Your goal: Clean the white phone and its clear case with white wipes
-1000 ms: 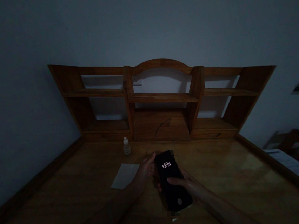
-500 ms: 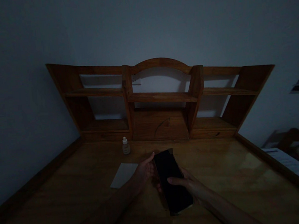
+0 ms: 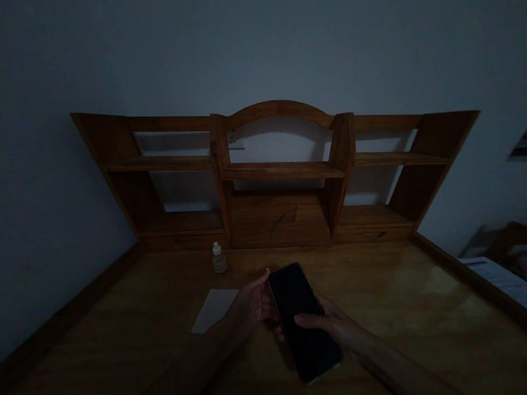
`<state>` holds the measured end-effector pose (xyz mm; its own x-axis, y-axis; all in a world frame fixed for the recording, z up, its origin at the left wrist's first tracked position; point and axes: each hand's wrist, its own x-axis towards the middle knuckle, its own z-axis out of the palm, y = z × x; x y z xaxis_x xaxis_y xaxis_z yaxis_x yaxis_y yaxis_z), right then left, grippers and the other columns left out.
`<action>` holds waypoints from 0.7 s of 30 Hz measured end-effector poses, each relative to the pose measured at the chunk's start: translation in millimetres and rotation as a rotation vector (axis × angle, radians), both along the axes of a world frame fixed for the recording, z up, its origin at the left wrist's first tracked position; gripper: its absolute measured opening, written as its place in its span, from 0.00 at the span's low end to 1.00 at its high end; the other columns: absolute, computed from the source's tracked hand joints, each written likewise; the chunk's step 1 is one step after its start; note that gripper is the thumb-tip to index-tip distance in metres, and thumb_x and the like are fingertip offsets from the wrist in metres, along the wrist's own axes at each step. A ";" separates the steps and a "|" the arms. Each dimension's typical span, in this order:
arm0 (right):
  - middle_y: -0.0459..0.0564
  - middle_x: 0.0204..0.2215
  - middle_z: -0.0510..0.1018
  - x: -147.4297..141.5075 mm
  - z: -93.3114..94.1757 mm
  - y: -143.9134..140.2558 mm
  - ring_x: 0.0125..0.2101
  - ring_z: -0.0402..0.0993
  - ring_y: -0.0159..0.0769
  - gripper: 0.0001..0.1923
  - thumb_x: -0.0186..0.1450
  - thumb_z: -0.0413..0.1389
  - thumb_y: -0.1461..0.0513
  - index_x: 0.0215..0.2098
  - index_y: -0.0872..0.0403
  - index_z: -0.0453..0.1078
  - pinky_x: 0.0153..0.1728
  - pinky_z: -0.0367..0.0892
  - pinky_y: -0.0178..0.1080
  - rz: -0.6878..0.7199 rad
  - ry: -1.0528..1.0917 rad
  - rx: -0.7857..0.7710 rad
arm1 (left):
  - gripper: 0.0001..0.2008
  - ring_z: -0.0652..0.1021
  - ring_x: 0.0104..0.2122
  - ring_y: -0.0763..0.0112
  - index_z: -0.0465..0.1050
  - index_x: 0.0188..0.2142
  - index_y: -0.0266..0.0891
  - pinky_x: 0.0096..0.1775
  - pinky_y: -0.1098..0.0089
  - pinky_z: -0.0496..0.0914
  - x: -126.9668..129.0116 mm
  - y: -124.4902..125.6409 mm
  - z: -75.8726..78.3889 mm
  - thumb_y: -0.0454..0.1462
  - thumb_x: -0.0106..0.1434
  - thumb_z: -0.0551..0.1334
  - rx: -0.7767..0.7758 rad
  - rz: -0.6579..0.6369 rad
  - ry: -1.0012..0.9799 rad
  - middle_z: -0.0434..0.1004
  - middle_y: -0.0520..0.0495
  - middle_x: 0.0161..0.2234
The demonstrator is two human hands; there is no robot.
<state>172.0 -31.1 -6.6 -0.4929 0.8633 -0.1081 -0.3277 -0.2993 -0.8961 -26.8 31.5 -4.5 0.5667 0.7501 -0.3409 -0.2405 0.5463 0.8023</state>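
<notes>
Both hands, left hand (image 3: 250, 303) and right hand (image 3: 334, 327), fingers clamped on flat black glass-faced phone (image 3: 303, 321), steadying it above wooden tabletop (image 3: 395, 309), dark screen facing up.

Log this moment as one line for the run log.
both hands: left hand, right hand | hold: phone, screen dark | place: wooden desk

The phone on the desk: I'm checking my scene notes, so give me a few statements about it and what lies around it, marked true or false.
1. Both hands hold the phone. True: left hand at its upper edge, right hand lower down.
2. The phone's screen shows a clock. False: it is dark.
3. A small bottle stands by the wooden shelf unit. True.
4. The white sheet lies right of the phone. False: it lies left.
5. The bottle stands on the sheet. False: they are apart.
</notes>
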 end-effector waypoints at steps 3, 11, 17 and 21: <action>0.59 0.41 0.82 -0.8 0.9 1.1 0.38 0.82 0.47 0.29 0.56 0.69 0.57 0.52 0.57 0.68 0.43 0.72 0.49 -0.020 -0.017 0.035 | 0.27 0.77 0.22 0.65 0.72 0.38 0.35 0.28 0.68 0.68 1.7 0.4 -0.5 0.58 0.62 0.57 -0.012 0.015 0.041 0.77 0.43 0.25; 0.58 0.43 0.82 1.4 -4.6 10.6 0.39 0.82 0.46 0.28 0.56 0.69 0.56 0.51 0.57 0.70 0.40 0.75 0.44 -0.248 -0.010 -0.074 | 0.29 0.74 0.25 0.73 0.69 0.35 0.37 0.30 0.71 0.69 17.7 -3.2 -11.9 0.62 0.58 0.59 0.005 0.107 -0.025 0.73 0.49 0.27; 0.58 0.51 0.79 6.0 -4.4 21.6 0.48 0.78 0.45 0.27 0.59 0.67 0.57 0.53 0.58 0.70 0.49 0.71 0.45 -0.318 0.222 -0.093 | 0.29 0.80 0.42 0.57 0.70 0.52 0.37 0.45 0.57 0.73 19.1 -21.1 -13.0 0.45 0.54 0.72 0.157 -0.202 0.009 0.78 0.38 0.46; 0.56 0.42 0.82 6.4 -2.8 25.6 0.41 0.79 0.41 0.22 0.62 0.64 0.52 0.46 0.61 0.74 0.50 0.69 0.43 -0.306 0.289 -0.217 | 0.31 0.80 0.43 0.58 0.74 0.50 0.35 0.49 0.58 0.71 18.9 -24.7 -11.4 0.36 0.46 0.76 0.307 -0.351 0.060 0.79 0.38 0.44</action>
<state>178.4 -5.5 -9.4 -0.2557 0.9463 -0.1977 -0.6570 -0.3201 -0.6826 -8.0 6.8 -15.9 0.7901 0.5881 -0.1726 -0.0325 0.3214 0.9464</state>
